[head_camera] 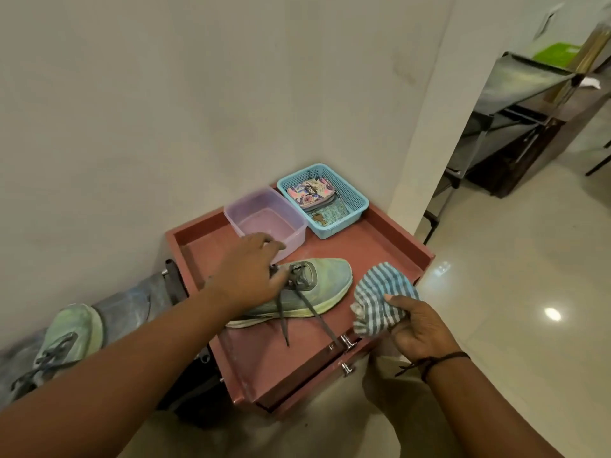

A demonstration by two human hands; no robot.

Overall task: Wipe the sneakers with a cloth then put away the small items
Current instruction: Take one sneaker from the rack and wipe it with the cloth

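From the head view, your left hand (249, 276) is gripping the soft pale-green mesh sneaker (310, 285) by its laced collar on the red desk (390, 239), while your right hand (418, 328) is clenching the limp blue-striped cloth (380, 292) beside its toe.

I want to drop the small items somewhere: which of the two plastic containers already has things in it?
The blue mesh basket at the back right, holding a patterned pouch and a key. The purple tub beside it looks empty.

Pale green sneaker (307, 289) with dark grey laces; blue-and-white striped cloth (380, 299); reddish-brown table (281, 365); translucent lilac tub (264, 219); light blue basket (357, 206); floral pouch (310, 193).
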